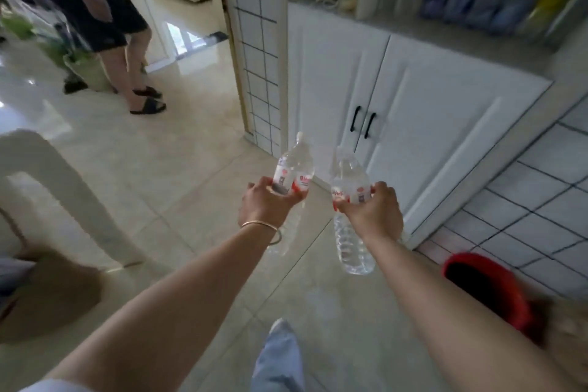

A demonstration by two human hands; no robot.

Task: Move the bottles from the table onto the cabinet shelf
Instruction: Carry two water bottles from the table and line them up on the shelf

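Clear plastic, both of them: the left hand grips one bottle round its label, the right hand grips the other bottle the same way, both carried in the air short of the cabinet. The shelf above its doors looks crowded, though blurred. Best to lift each upright, find a bare patch, and seat it before letting go.

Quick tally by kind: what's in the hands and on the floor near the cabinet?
Clear plastic water bottles with red-and-white labels: 2, one gripped in the left hand, one in the right hand
Red bucket: 1
Total: 3
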